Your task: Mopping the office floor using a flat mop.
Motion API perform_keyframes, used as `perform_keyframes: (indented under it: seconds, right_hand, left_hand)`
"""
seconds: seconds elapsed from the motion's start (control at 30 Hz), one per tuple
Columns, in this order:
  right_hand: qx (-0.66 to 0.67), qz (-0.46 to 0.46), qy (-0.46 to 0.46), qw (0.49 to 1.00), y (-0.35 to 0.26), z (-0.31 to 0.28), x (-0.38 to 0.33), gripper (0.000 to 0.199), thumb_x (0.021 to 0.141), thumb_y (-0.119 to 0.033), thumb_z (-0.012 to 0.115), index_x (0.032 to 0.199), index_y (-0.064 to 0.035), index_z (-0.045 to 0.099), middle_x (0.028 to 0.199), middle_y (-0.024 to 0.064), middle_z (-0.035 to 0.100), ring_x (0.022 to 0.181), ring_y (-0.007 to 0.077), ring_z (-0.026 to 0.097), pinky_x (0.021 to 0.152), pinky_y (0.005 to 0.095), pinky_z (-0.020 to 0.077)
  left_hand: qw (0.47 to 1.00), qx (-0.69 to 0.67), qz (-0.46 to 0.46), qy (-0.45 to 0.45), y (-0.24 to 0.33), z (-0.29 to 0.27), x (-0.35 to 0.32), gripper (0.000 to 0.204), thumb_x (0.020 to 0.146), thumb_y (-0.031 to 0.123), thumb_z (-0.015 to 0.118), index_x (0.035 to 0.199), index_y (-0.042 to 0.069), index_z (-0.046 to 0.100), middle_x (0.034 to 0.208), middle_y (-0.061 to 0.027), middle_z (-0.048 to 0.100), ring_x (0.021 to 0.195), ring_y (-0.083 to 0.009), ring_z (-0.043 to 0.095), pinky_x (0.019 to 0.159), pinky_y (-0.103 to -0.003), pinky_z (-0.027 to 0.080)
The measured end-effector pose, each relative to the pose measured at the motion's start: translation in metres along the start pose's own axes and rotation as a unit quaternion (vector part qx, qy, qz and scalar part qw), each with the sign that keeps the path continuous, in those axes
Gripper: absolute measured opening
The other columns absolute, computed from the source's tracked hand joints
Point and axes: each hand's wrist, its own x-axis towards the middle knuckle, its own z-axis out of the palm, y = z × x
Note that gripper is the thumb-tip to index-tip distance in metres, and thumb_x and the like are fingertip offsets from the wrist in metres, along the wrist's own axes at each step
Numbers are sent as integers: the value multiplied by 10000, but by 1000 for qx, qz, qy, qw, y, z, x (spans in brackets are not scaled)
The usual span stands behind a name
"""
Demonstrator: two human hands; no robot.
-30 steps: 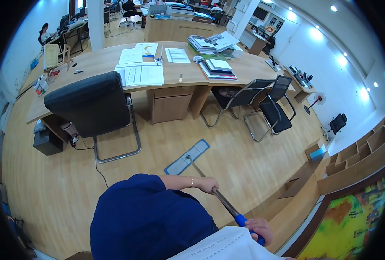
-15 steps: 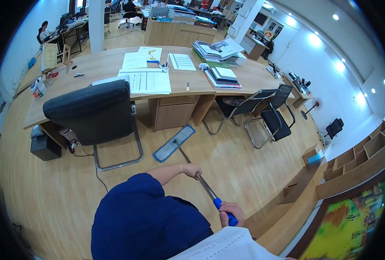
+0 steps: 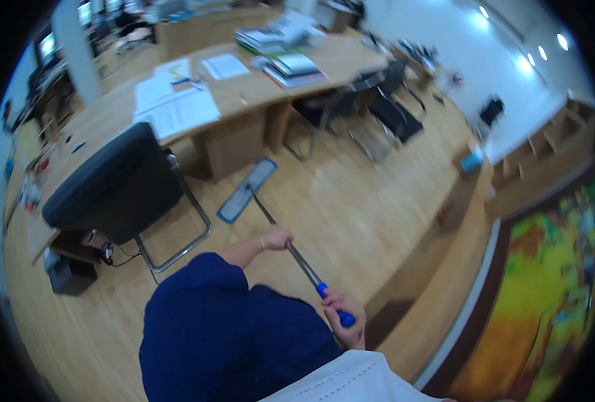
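Mop head [image 3: 247,190] has slid forward across the wooden floor [image 3: 351,201] to the worktop [image 3: 257,94] base, beside the black chair [image 3: 113,187] — left hand [image 3: 276,238] fingers wrapped mid-pole, right hand [image 3: 343,320] fingers closed on the blue grip (pole [image 3: 290,248] slanting between them).
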Motion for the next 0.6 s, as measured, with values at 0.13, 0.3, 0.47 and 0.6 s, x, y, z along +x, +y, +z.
perform_keyframes:
  seconds: [0.13,0.3,0.47,0.6]
  right_hand:
    - [-22,60,3,998,-25,-17,-44,88,731,25,687,765,-4,612,869,127,655,951,299,631,873,386,477]
    - [-52,43,15,998,-70,-33,-140,95,682,-5,693,715,7,604,846,139,650,962,307,614,874,416,461]
    - [-72,168,-111,977,-52,-67,-266,220,616,-96,769,733,6,613,837,165,652,921,287,642,826,380,497]
    - [-132,80,-161,975,-63,-63,-272,227,596,-92,745,736,18,602,802,166,632,862,290,631,772,380,494]
  left_hand:
    - [999,4,34,6,25,38,-20,38,672,167,596,660,132,606,734,-94,617,779,-310,599,659,-469,394]
    - [992,-59,112,12,106,100,-50,53,646,159,610,654,108,602,743,-103,613,770,-320,594,662,-468,415]
    - [968,-144,205,11,208,156,-97,86,598,184,605,647,114,600,698,-113,602,718,-332,589,591,-465,433]
    - [960,-148,220,-88,283,171,-146,136,649,229,648,663,120,569,719,-79,591,781,-300,584,645,-464,407]
